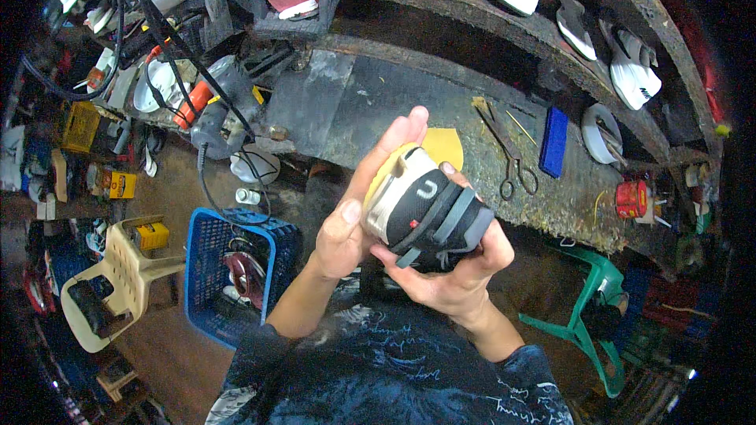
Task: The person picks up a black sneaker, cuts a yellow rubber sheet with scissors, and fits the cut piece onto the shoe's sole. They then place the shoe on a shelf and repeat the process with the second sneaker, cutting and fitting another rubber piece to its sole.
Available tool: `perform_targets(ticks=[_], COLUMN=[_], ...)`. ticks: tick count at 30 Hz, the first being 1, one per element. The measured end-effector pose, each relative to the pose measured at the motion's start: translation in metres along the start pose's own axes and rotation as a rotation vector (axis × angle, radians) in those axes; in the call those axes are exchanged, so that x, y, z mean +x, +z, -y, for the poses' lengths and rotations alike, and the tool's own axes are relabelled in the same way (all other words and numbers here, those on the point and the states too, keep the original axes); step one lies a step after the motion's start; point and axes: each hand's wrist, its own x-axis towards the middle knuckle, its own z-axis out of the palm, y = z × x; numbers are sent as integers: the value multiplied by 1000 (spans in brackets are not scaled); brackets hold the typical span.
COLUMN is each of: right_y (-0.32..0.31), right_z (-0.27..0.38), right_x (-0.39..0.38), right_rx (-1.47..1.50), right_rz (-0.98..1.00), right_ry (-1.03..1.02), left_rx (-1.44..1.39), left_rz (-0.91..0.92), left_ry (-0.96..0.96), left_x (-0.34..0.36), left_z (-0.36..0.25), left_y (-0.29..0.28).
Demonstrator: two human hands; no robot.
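Head view: two bare hands hold a black-and-grey strapped shoe with a cream side panel (429,208), raised across the near edge of the dark, worn bench (331,102). The left hand (343,230) lies flat along the cream side, fingers extended together, thumb apart; the right hand (466,274) curls around the dark end, clasping it from below. A flat yellow sheet (444,147) shows behind the shoe — whether it is held or lies on the bench cannot be told. Dark metal scissors (516,163) and a blue rectangular block (554,142) lie farther right. Likely hazard: should the right hand slacken, the shoe could roll off the flat left palm — which hooks nothing — and fall.
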Motion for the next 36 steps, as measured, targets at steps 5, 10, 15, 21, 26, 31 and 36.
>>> perform_targets(ticks=[5, 10, 15, 21, 26, 31, 36], right_y=[2, 7, -3, -11, -9, -6, -12], right_z=[-6, -6, 1, 1, -4, -8, -19], right_x=[-7, -3, -4, -13, -16, -18, -18], right_rx=[-55, 10, -53, -183, -106, -9, 63], right_rz=[-93, -171, 6, 2, -60, -88, -39], right_ry=[-68, -94, -48, -134, -166, -157, -196], left_rx=[15, 22, 39, -88, -216, -246, -149], left_rz=[73, 105, 158, 170, 100, 154, 29], left_ry=[-65, -56, -33, 22, 51, 119, 147], left_x=[-2, -6, -11, -16, -17, -14, -14], left_z=[-3, 1, 3, 3, 6, 5, 6], left_y=[-4, -7, -15, -15, -13, -17, -14])
